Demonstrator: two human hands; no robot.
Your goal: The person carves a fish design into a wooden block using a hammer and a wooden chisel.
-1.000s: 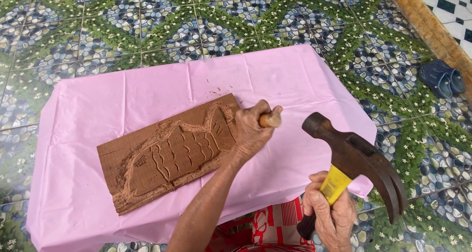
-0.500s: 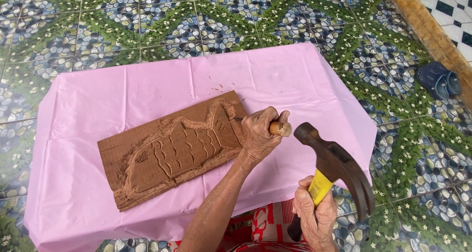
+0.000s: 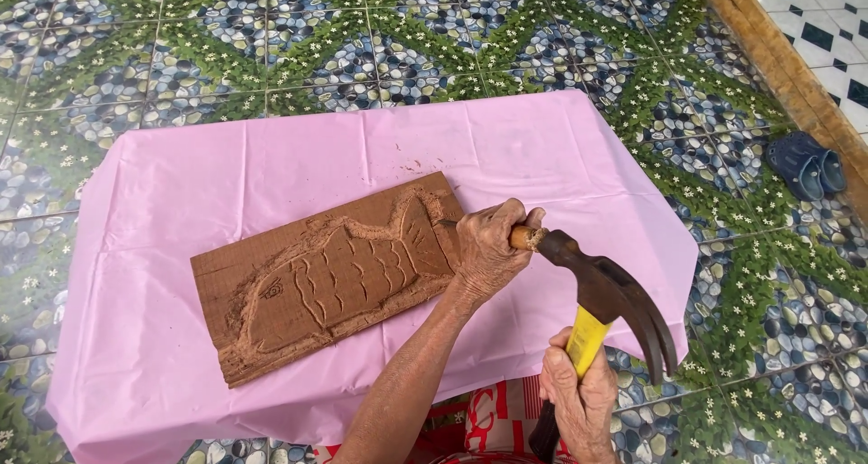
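While the left hand (image 3: 488,247) is closed in a full fist around the chisel (image 3: 520,238), only the wooden butt of the tool shows past the thumb side, and a short dark length of blade emerges at the other side of the fist, near the tail of the carving. The chisel's long axis runs roughly left to right and slightly downward toward the butt, pointing into the right end of the wooden board (image 3: 334,279).

The right hand (image 3: 579,396) is wrapped tightly around the yellow-and-black handle of the claw hammer (image 3: 606,292). The hammer face sits touching or just beside the chisel butt; the claw points down and to the right. The left hand is the nearer hand to the board; the right hand is lower in the view, off the edge of the pink cloth (image 3: 181,202).

The board lies diagonally on the cloth, with a fish relief cut into it, head to the lower left, tail to the upper right under the fist.

Compared with the view one second ago, the hammer head was raised well apart from the butt; half a second ago it was near; now it meets it. The fist and board have kept their relation.
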